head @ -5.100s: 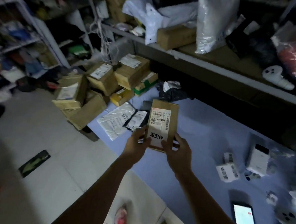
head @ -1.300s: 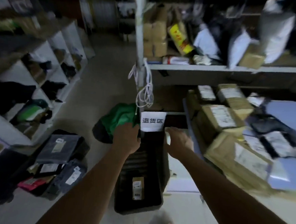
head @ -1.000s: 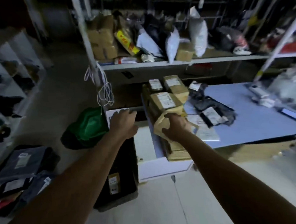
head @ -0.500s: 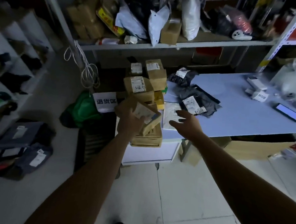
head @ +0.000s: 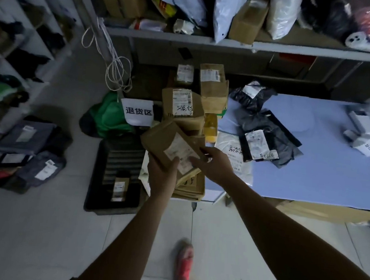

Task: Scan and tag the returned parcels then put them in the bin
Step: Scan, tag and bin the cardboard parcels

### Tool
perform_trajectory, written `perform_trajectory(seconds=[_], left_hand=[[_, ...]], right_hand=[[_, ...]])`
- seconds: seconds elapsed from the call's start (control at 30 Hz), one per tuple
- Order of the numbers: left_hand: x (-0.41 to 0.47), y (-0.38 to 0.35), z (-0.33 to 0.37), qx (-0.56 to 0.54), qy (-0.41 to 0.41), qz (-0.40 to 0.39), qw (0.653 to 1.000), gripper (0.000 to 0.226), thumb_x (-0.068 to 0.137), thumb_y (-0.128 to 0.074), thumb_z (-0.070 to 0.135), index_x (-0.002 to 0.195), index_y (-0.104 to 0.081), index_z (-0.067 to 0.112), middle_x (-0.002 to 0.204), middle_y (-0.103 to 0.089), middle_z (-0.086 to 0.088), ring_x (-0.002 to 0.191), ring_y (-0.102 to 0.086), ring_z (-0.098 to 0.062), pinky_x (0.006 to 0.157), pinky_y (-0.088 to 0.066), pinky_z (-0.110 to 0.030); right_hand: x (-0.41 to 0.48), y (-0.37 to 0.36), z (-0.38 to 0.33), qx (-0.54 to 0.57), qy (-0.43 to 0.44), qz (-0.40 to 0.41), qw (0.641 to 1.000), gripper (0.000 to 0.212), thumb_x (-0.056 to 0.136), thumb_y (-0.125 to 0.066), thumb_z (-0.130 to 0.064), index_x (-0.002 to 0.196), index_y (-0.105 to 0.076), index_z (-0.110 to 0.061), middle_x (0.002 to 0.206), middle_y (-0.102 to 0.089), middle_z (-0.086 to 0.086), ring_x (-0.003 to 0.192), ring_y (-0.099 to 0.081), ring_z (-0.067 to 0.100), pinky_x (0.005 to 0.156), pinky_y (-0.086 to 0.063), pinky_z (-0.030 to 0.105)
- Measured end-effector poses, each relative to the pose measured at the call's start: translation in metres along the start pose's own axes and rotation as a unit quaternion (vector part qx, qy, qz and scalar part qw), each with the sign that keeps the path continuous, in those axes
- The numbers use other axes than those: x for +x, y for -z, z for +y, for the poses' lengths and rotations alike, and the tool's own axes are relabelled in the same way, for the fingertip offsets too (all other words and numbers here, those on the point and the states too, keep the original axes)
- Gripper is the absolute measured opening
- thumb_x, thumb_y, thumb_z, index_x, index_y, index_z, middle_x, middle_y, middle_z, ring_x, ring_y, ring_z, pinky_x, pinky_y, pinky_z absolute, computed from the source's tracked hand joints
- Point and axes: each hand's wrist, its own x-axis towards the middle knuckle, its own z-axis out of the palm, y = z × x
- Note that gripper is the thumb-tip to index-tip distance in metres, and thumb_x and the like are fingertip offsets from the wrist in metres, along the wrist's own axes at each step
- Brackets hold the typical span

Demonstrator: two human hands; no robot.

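The blue table (head: 318,174) fills your right side, and above it a shelf (head: 272,49) runs across the top, crowded with bags and cartons. On the tiled floor to your left, against the table's end, stands the black bin (head: 110,210). A stack of cardboard boxes (head: 182,105) sits on the table's left end, labels facing up. Further left on the floor lies a heap of grey mailers (head: 26,134), and a green bag (head: 107,117) slumps behind the bin. On the table, just right of the stack, black mailers (head: 273,132) overlap one another, with a white mailer (head: 229,147) beside them nearer to you.

You hold the cardboard parcel (head: 160,140) tilted in front of the stack, above the table's corner and just right of the bin, its label up. Your left hand (head: 161,177) grips its near end from below, fingers curled under and the thumb pressed on top by the label. Your right hand (head: 217,165) reaches to the parcel's right end with fingers straight and loosely spread. The light is dim there, so it may be touching the label edge, but I cannot tell.

A paper sign (head: 137,112) with three printed characters hangs over the far end of the bin. A small parcel (head: 118,186) lies flat on the bin's floor. One pink shoe (head: 184,261) shows on the tiles below your arms.
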Motion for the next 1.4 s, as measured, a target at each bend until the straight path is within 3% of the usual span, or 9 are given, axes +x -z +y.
perform_trajectory(seconds=[0.13, 0.27, 0.43, 0.6, 0.77, 0.87, 1.0, 1.23, 1.4], left_hand=[[-0.004, -0.011, 0.001, -0.018, -0.022, 0.031, 0.999, 0.084, 0.081, -0.072, 0.046, 0.154, -0.034, 0.03, 0.138, -0.058, 0.005, 0.125, -0.058, -0.017, 0.105, -0.049, -0.046], [-0.009, -0.009, 0.014, -0.016, -0.075, 0.009, 0.997, 0.083, 0.082, -0.072, 0.043, 0.154, -0.032, 0.033, 0.143, -0.055, 0.002, 0.127, -0.058, -0.016, 0.1, -0.053, -0.051], [-0.02, -0.033, 0.059, 0.008, -0.143, -0.028, 0.989, 0.083, 0.083, -0.071, 0.039, 0.155, -0.029, 0.036, 0.145, -0.053, 0.002, 0.129, -0.057, -0.015, 0.096, -0.057, -0.048], [-0.065, -0.115, 0.088, 0.044, -0.177, -0.033, 0.983, 0.085, 0.08, -0.071, 0.046, 0.154, -0.033, 0.034, 0.133, -0.058, 0.009, 0.119, -0.062, -0.012, 0.093, -0.058, -0.045], [-0.12, -0.232, 0.099, 0.093, -0.199, -0.088, 0.972, 0.084, 0.076, -0.071, 0.055, 0.151, -0.04, 0.032, 0.135, -0.061, 0.004, 0.118, -0.062, -0.018, 0.093, -0.057, -0.048], [-0.147, -0.301, 0.101, 0.093, -0.206, -0.148, 0.963, 0.076, 0.078, -0.07, 0.05, 0.147, -0.045, 0.031, 0.132, -0.064, 0.0, 0.116, -0.064, -0.021, 0.093, -0.056, -0.05], [-0.173, -0.383, 0.092, 0.06, -0.181, -0.231, 0.954, 0.056, 0.09, -0.072, 0.024, 0.142, -0.051, 0.027, 0.128, -0.068, 0.004, 0.113, -0.067, -0.015, 0.095, -0.057, -0.046], [-0.169, -0.499, 0.061, 0.015, -0.062, -0.325, 0.944, 0.068, 0.088, -0.076, 0.011, 0.145, -0.048, 0.035, 0.124, -0.07, 0.009, 0.104, -0.07, -0.007, 0.072, -0.058, -0.02], [-0.138, -0.554, 0.03, 0.015, 0.012, -0.336, 0.942, 0.09, 0.058, -0.086, 0.042, 0.141, -0.05, 0.038, 0.127, -0.069, 0.005, 0.111, -0.069, -0.021, 0.086, -0.061, -0.045]], right_hand=[[0.014, 0.006, -0.007, 0.023, 0.03, -0.038, 0.999, 0.049, 0.081, -0.081, -0.045, 0.127, -0.066, -0.037, 0.094, -0.069, -0.024, 0.073, -0.063, -0.012, 0.058, -0.046, 0.005], [0.011, 0.014, -0.001, 0.091, 0.039, -0.032, 0.995, 0.052, 0.077, -0.082, -0.048, 0.126, -0.065, -0.041, 0.085, -0.068, -0.034, 0.078, -0.067, -0.009, 0.064, -0.058, 0.018], [0.0, 0.055, 0.009, 0.19, 0.047, -0.016, 0.98, 0.065, 0.068, -0.081, -0.06, 0.129, -0.062, -0.046, 0.092, -0.076, -0.016, 0.081, -0.074, 0.007, 0.073, -0.063, 0.035], [-0.028, 0.142, 0.055, 0.237, 0.053, 0.027, 0.97, 0.057, 0.074, -0.085, -0.048, 0.127, -0.068, -0.036, 0.095, -0.077, -0.008, 0.083, -0.075, 0.014, 0.075, -0.063, 0.045], [-0.062, 0.253, 0.133, 0.243, 0.03, 0.071, 0.967, 0.049, 0.08, -0.084, -0.041, 0.125, -0.068, -0.032, 0.101, -0.076, -0.011, 0.092, -0.075, 0.015, 0.071, -0.063, 0.031], [-0.081, 0.31, 0.18, 0.208, 0.007, 0.118, 0.971, 0.054, 0.081, -0.082, -0.043, 0.131, -0.066, -0.031, 0.109, -0.073, -0.005, 0.095, -0.072, 0.015, 0.078, -0.063, 0.036], [-0.095, 0.366, 0.238, 0.174, -0.05, 0.161, 0.97, 0.059, 0.082, -0.079, -0.044, 0.137, -0.06, -0.037, 0.109, -0.067, 0.004, 0.091, -0.071, 0.017, 0.077, -0.063, 0.041], [-0.079, 0.416, 0.327, 0.147, -0.127, 0.207, 0.959, 0.058, 0.084, -0.077, -0.043, 0.139, -0.058, -0.037, 0.113, -0.066, 0.007, 0.1, -0.068, 0.02, 0.087, -0.06, 0.044], [-0.041, 0.428, 0.375, 0.106, -0.187, 0.198, 0.956, 0.058, 0.085, -0.075, -0.046, 0.14, -0.057, -0.038, 0.114, -0.066, 0.005, 0.101, -0.067, 0.019, 0.088, -0.059, 0.044]])
